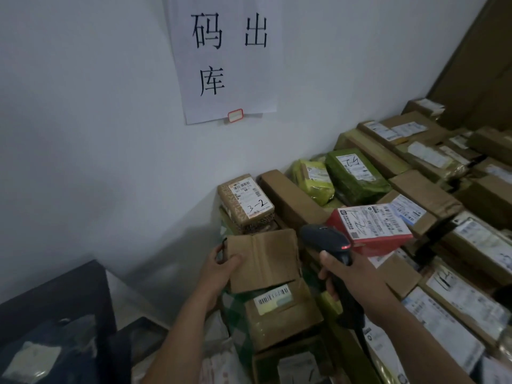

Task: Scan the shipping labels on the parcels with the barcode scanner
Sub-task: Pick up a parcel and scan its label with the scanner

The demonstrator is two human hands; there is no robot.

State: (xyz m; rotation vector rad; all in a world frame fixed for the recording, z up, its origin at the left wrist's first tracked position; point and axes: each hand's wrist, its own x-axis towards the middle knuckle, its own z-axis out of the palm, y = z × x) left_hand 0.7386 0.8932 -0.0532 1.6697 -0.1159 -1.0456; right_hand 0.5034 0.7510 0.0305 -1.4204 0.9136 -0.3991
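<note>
Nearest, a brown box [263,259] is gripped at its left edge by the left hand [221,270], thumb laid on top. The scanner [329,239] is held by the right hand [343,284], fingers curled round its handle (a red light glows on its head), just beside a red parcel [388,239] whose label [376,221] faces up. A labelled carton [279,314] is seen under the brown box. More parcels [424,195] are stacked along the wall [83,106], where a sign [224,56] is stuck.
</note>
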